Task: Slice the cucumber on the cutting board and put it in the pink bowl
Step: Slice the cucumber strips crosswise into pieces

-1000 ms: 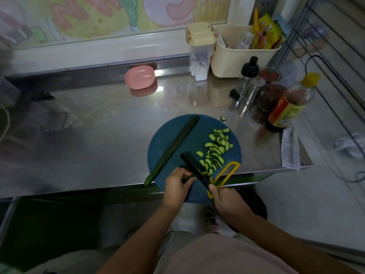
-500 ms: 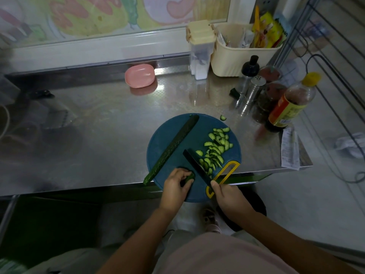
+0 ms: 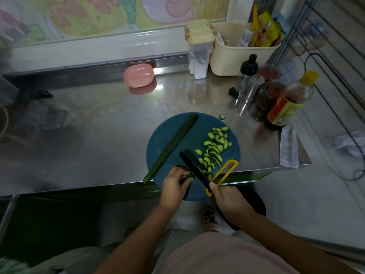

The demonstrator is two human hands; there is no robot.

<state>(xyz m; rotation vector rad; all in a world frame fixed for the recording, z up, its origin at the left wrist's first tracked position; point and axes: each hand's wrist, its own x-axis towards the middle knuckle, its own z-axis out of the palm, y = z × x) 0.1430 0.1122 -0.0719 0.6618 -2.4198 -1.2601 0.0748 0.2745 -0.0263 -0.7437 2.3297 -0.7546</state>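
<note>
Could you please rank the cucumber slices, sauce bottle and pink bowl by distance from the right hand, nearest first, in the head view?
1. Cucumber slices, just ahead of the right hand.
2. Sauce bottle, right edge.
3. Pink bowl, back left.

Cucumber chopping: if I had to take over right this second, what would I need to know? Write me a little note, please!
Left hand: pinches the short cucumber stub on the blue cutting board.
Right hand: grips the knife by its yellow handle, black blade right beside the stub.
Done: a pile of slices lies on the board's right side; one stray slice sits on the counter.
Left: finish the stub, slice the long cucumber half lying across the board, then move the slices to the pink bowl at the back of the counter.
</note>
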